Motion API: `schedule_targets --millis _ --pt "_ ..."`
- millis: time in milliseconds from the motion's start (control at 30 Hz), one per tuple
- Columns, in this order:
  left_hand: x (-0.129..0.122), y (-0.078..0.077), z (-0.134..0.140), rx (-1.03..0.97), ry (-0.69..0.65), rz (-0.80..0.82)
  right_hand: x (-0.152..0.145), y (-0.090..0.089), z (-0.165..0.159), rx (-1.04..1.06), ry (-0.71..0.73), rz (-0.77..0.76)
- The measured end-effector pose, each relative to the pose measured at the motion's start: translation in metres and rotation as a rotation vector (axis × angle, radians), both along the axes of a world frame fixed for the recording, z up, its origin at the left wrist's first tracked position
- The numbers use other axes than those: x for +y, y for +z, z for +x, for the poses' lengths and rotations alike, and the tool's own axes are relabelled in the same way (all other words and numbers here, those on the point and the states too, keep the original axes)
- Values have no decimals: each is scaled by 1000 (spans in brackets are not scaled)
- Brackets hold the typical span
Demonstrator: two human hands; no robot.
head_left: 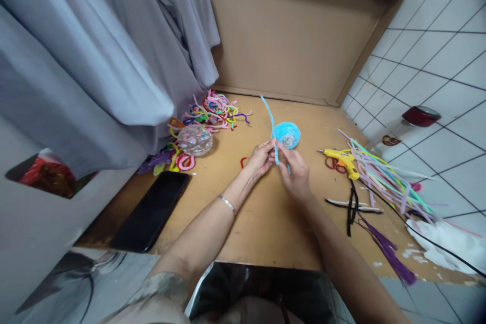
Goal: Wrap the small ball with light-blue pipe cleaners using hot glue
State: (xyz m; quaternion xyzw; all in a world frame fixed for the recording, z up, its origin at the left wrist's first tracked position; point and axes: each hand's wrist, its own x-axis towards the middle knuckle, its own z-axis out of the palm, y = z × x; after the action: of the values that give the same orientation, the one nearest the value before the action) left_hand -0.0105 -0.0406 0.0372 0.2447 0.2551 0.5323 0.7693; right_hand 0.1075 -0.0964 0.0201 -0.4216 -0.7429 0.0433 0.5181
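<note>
The blue strip (268, 112) runs between the two hands over the middle of the table (250, 235), its long end reaching toward the cardboard (296, 35) and a short end poking out below the fingertips. The left hand (261, 158) is pinched on it. The right hand (296, 174) has its fingers bent in at the same spot; whether they grip strip or bowl I cannot tell. The blue bowl (293, 128), ringed, with a clear middle, is just beyond the fingers, beside the strip. Leftward are a phone (154, 210), a clear ball (195, 139) and a coloured pile (218, 109); rightward, a glue gun (343, 158) and a purple tassel (393, 258).
</note>
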Motion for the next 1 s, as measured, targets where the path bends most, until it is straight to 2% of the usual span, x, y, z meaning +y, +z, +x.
schedule_targets --millis 67,133,233,333,500,567,700,800,1000 --pt "-1 -2 3 -7 -14 1 1 -2 2 -187 -31 167" --pt "-3 -4 6 8 -20 3 2 -4 4 -283 -75 291" --pt "-2 -6 8 29 -9 -11 2 -3 5 -335 -115 437" --pt "1 -5 6 28 17 -45 -1 1 1 -339 -87 530" --pt "5 1 -4 72 73 -111 -12 4 -17 -360 111 499" --pt "6 4 -7 61 69 -106 -16 2 -22 -361 147 461" --pt "5 5 -8 53 54 -107 -15 0 -22 -296 86 445" --pt "6 3 -7 80 95 -108 -13 0 -19 -285 44 442" --pt "9 0 -10 71 149 -103 -20 -1 -23 -268 97 368"
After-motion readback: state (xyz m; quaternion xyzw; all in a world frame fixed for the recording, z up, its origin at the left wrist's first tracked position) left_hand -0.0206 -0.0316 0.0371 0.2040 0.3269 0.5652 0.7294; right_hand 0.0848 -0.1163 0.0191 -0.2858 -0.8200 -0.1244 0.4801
